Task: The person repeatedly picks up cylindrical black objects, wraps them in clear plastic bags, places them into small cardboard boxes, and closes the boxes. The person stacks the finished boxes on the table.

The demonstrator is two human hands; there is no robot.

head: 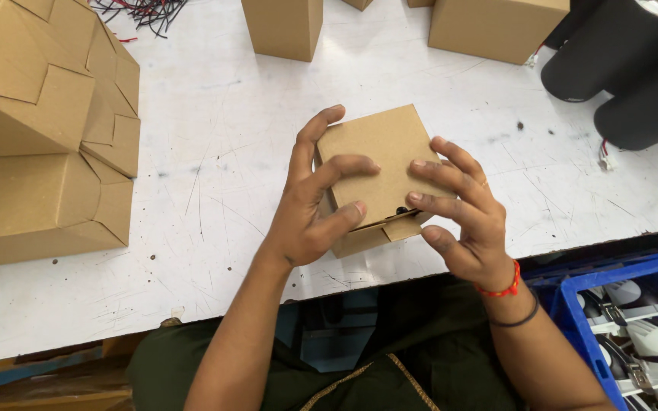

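— Where's our small cardboard box (378, 156)?
— At the counter (222, 137) edge, gripped between our left hand (310, 209) and right hand (462, 217).
— Closed?
— Nearly; its front flap gapes, untucked.

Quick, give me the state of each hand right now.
Left hand: fingers curled on the small box, holding it.
Right hand: fingers pressed on the same box, holding it.

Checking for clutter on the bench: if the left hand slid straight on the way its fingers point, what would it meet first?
Probably the right hand: the left hand points rightward across the small cardboard box it already touches.
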